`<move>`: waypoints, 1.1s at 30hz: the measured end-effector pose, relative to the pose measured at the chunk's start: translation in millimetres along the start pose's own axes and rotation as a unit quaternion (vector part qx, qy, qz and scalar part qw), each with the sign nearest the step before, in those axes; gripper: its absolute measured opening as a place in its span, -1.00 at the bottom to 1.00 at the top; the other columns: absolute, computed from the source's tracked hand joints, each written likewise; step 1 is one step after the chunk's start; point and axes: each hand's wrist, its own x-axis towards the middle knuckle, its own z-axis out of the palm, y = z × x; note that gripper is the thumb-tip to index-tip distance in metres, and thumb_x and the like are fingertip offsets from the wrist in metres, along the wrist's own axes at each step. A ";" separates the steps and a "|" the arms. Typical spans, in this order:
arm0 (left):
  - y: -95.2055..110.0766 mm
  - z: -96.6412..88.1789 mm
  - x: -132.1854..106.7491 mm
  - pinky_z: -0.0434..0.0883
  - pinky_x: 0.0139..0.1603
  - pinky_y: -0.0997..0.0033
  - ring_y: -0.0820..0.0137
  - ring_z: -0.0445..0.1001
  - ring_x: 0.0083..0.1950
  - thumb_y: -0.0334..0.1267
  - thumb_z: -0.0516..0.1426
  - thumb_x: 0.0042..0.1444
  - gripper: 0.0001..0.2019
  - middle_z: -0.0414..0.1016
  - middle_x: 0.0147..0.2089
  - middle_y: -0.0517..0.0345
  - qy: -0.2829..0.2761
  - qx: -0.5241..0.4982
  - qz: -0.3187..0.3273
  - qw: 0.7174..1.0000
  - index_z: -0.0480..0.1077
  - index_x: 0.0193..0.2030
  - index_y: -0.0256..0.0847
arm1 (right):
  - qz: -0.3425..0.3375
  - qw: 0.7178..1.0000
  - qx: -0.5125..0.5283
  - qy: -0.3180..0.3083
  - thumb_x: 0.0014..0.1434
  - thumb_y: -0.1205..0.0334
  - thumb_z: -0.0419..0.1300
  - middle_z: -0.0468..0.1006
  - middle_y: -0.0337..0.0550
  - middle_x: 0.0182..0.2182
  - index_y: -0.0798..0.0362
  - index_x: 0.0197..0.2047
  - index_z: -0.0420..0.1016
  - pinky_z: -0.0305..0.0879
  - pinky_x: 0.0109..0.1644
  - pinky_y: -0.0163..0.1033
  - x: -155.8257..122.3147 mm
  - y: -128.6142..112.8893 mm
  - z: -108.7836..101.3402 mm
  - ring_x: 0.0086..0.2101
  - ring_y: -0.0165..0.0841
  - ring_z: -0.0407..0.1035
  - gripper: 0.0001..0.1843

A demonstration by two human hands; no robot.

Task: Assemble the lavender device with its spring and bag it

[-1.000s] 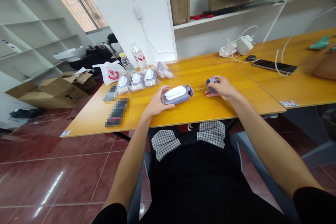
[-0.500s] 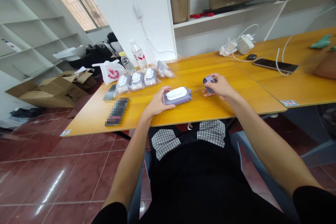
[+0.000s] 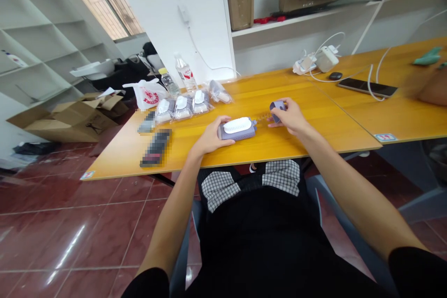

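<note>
Left hand [image 3: 213, 135] clasps the left end of the purple case [image 3: 240, 133]

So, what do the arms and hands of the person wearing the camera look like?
The left hand and right hand are bare, without gloves. Black short sleeves leave both forearms uncovered, and no watch or bracelet shows.

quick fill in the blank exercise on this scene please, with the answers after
1. The left hand holds a purple case topped by an oval part coloured ____.
2. The right hand holds an end piece, and a coiled spring shows between it and the purple ____.
3. The plastic-wrapped packs on the table number ____.
4. The shorter bottle has a cap coloured ____.

Missing words: white; case; four; yellow.
</note>
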 end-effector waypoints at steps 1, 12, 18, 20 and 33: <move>-0.3 -0.2 -0.2 0.33 0.53 -0.20 -0.05 0.46 0.44 -0.03 0.48 0.03 -0.19 0.48 0.40 -0.13 0.000 0.003 0.001 1.000 0.30 0.37 -0.11 | 0.005 1.000 -0.002 -0.010 -0.02 0.32 0.41 0.44 -0.20 -0.03 -0.10 0.01 0.31 0.75 -0.40 -0.10 -0.4 0.8 0.5 -0.34 -0.31 0.65 -0.45; 0.2 1.7 0.8 0.36 0.51 -0.18 -0.05 0.48 0.41 -0.06 0.47 0.04 -0.24 0.50 0.37 -0.13 0.005 0.024 0.003 1.000 0.32 0.34 -0.14 | -0.011 0.999 -0.001 0.050 0.00 0.29 0.40 0.43 -0.16 0.02 -0.11 0.03 0.26 0.73 -0.45 -0.12 -0.7 7.4 6.2 -0.37 -0.31 0.65 -0.43; -1.0 1.4 0.8 0.37 0.49 -0.20 -0.04 0.50 0.39 -0.06 0.47 0.04 -0.24 0.51 0.36 -0.13 0.018 0.038 -0.005 0.999 0.32 0.33 -0.12 | 0.032 0.998 -0.038 -0.043 0.02 0.35 0.39 0.47 -0.13 -0.01 -0.08 0.00 0.28 0.72 -0.50 -0.10 -8.1 4.0 5.0 -0.42 -0.29 0.66 -0.47; -1.8 1.5 0.9 0.37 0.49 -0.20 -0.04 0.50 0.39 -0.05 0.47 0.04 -0.24 0.51 0.36 -0.13 0.021 0.041 -0.007 0.999 0.32 0.33 -0.12 | 0.034 0.995 -0.048 -0.075 0.05 0.39 0.38 0.48 -0.10 -0.01 -0.05 -0.01 0.32 0.71 -0.51 -0.11 -10.6 1.6 4.4 -0.43 -0.28 0.66 -0.52; 7.3 8.5 2.0 0.38 0.49 -0.18 -0.06 0.49 0.39 0.02 0.49 0.02 -0.20 0.50 0.35 -0.14 0.003 0.018 0.011 1.000 0.32 0.33 -0.13 | 0.043 0.996 -0.009 -0.074 0.42 0.12 0.30 0.55 -0.14 -0.10 -0.06 0.01 0.35 0.74 -0.38 -0.09 -24.7 -2.2 23.4 -0.43 -0.35 0.61 -0.78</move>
